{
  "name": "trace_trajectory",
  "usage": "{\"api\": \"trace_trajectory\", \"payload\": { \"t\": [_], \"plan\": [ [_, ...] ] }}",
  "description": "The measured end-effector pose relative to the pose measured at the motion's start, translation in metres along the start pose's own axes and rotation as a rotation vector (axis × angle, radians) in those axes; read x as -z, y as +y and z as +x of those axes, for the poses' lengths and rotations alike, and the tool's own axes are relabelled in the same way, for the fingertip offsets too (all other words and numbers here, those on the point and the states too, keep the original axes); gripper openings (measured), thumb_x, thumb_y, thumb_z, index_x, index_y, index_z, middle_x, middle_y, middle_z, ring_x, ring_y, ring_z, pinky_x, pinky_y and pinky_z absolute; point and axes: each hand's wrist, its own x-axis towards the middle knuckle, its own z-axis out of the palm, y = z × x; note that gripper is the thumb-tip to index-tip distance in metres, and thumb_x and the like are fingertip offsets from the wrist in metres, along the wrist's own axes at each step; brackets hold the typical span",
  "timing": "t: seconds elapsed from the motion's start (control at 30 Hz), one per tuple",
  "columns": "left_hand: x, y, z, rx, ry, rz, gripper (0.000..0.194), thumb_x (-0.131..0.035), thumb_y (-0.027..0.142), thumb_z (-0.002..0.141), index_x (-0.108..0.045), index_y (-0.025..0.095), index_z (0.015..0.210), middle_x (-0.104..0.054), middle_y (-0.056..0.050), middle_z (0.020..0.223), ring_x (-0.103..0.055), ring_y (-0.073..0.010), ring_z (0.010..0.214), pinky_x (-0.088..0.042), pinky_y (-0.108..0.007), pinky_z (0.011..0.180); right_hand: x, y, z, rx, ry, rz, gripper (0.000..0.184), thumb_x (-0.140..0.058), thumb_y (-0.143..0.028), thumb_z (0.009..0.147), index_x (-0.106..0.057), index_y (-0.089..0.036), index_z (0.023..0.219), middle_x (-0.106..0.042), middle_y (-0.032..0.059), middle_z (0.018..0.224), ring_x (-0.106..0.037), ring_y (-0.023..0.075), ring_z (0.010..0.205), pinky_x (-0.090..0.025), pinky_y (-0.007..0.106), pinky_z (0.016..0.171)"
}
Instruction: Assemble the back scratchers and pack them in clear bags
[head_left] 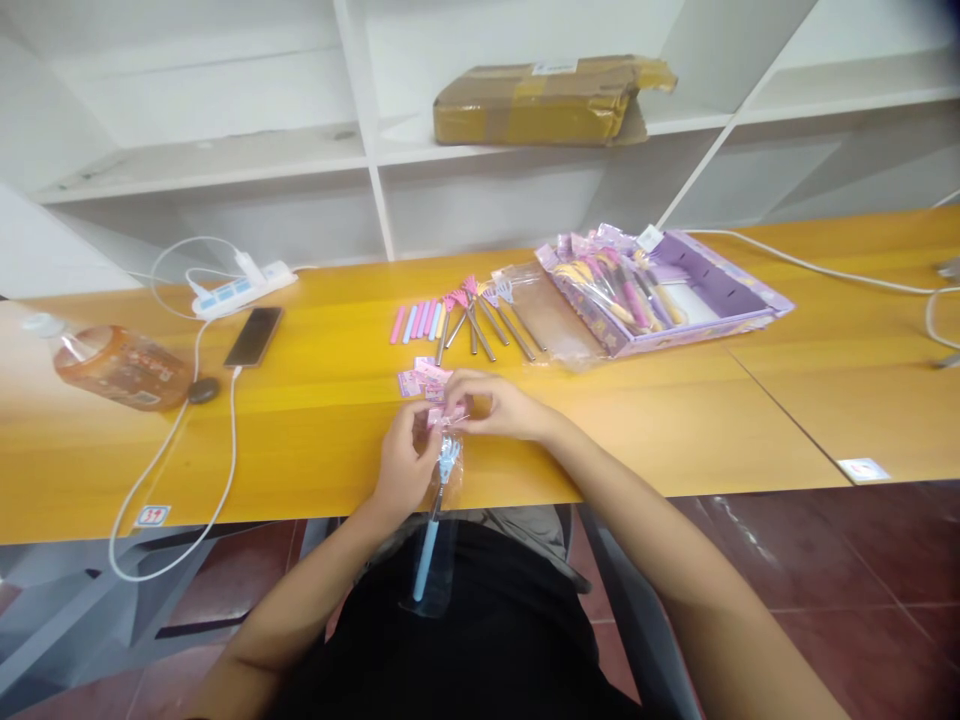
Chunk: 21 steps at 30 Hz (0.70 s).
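My left hand (405,465) and my right hand (499,408) meet at the table's front part, fingertips pinched on a small pink card (445,415) at the top of a clear plastic bag (444,585). Inside the bag is a blue back scratcher (427,560), its claw end up by my fingers and its handle hanging past the table edge over my lap. Just beyond my hands lie several loose pink cards (411,382). Further back are pink, blue and yellow handle sleeves (409,323) in a row, beside metal-rod back scratcher heads (487,320) without sleeves.
At the right, a purple display box (739,275) holds several bagged back scratchers, with clear bags (566,325) beside it. On the left are a drink bottle (124,370), a phone (255,336), a power strip (244,290) and a looping white cable (232,440). A taped carton (536,105) sits on the shelf.
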Motion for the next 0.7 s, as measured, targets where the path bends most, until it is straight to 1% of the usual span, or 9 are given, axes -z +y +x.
{"api": "trace_trajectory", "payload": {
  "t": [0.07, 0.2, 0.3, 0.4, 0.47, 0.57, 0.63, 0.7],
  "plan": [
    [-0.001, -0.002, 0.000, 0.016, -0.010, -0.047, 0.021, -0.065, 0.028, 0.106, -0.065, 0.024, 0.127, -0.075, -0.009, 0.119, -0.075, -0.0243, 0.110, -0.059, -0.039, 0.098, 0.001, -0.003, 0.000, 0.020, 0.015, 0.007, 0.014, -0.084, -0.034, 0.099, -0.079, -0.021, 0.096, -0.067, 0.0059, 0.104, -0.068, 0.0213, 0.101, -0.055, 0.038, 0.097],
    [-0.002, -0.003, 0.000, 0.025, 0.011, -0.086, 0.020, -0.067, 0.033, 0.106, -0.067, 0.024, 0.125, -0.076, -0.009, 0.116, -0.075, -0.0237, 0.106, -0.060, -0.038, 0.097, 0.001, -0.006, 0.000, 0.031, 0.009, 0.022, 0.016, -0.085, -0.036, 0.098, -0.081, -0.022, 0.094, -0.065, 0.0068, 0.107, -0.068, 0.0222, 0.104, -0.057, 0.039, 0.098],
    [-0.002, 0.000, 0.000, 0.028, 0.020, -0.089, 0.020, -0.066, 0.037, 0.108, -0.068, 0.024, 0.123, -0.075, -0.006, 0.107, -0.073, -0.0216, 0.098, -0.059, -0.035, 0.092, -0.002, -0.005, 0.000, 0.054, 0.002, 0.002, 0.016, -0.085, -0.037, 0.097, -0.081, -0.022, 0.099, -0.069, 0.0078, 0.107, -0.069, 0.0229, 0.103, -0.058, 0.041, 0.098],
    [0.001, 0.004, 0.001, 0.028, 0.025, -0.057, 0.023, -0.064, 0.040, 0.110, -0.069, 0.025, 0.126, -0.071, -0.003, 0.099, -0.069, -0.0189, 0.089, -0.057, -0.032, 0.087, -0.005, -0.003, 0.001, 0.078, 0.020, -0.049, 0.015, -0.084, -0.031, 0.097, -0.077, -0.021, 0.106, -0.074, 0.0080, 0.107, -0.071, 0.0228, 0.102, -0.058, 0.039, 0.096],
    [0.002, 0.006, 0.001, 0.008, 0.022, -0.038, 0.025, -0.063, 0.041, 0.111, -0.070, 0.026, 0.129, -0.072, -0.004, 0.102, -0.069, -0.0190, 0.091, -0.056, -0.032, 0.088, -0.006, -0.001, 0.000, 0.071, 0.037, -0.076, 0.017, -0.084, -0.028, 0.095, -0.075, -0.021, 0.108, -0.075, 0.0070, 0.105, -0.071, 0.0214, 0.097, -0.058, 0.036, 0.090],
    [0.003, 0.007, 0.002, -0.041, 0.015, -0.032, 0.025, -0.062, 0.040, 0.111, -0.073, 0.027, 0.129, -0.074, -0.006, 0.111, -0.070, -0.0216, 0.099, -0.056, -0.034, 0.092, -0.007, -0.001, -0.002, 0.018, 0.068, -0.094, 0.022, -0.084, -0.026, 0.092, -0.072, -0.020, 0.109, -0.074, 0.0049, 0.103, -0.068, 0.0183, 0.086, -0.057, 0.032, 0.081],
    [0.004, 0.008, 0.002, -0.062, 0.017, -0.038, 0.023, -0.062, 0.039, 0.111, -0.074, 0.027, 0.127, -0.074, -0.007, 0.115, -0.071, -0.0229, 0.103, -0.056, -0.036, 0.095, -0.007, -0.001, -0.004, 0.003, 0.085, -0.109, 0.022, -0.083, -0.026, 0.092, -0.071, -0.020, 0.110, -0.074, 0.0042, 0.102, -0.067, 0.0175, 0.085, -0.057, 0.031, 0.080],
    [0.004, 0.008, 0.003, -0.078, 0.013, -0.040, 0.022, -0.061, 0.038, 0.112, -0.075, 0.027, 0.126, -0.075, -0.007, 0.118, -0.071, -0.0236, 0.107, -0.056, -0.037, 0.098, -0.007, -0.001, -0.004, 0.020, 0.096, -0.126, 0.021, -0.081, -0.026, 0.094, -0.071, -0.020, 0.111, -0.074, 0.0045, 0.102, -0.066, 0.0175, 0.085, -0.057, 0.031, 0.081]
  ]
}}
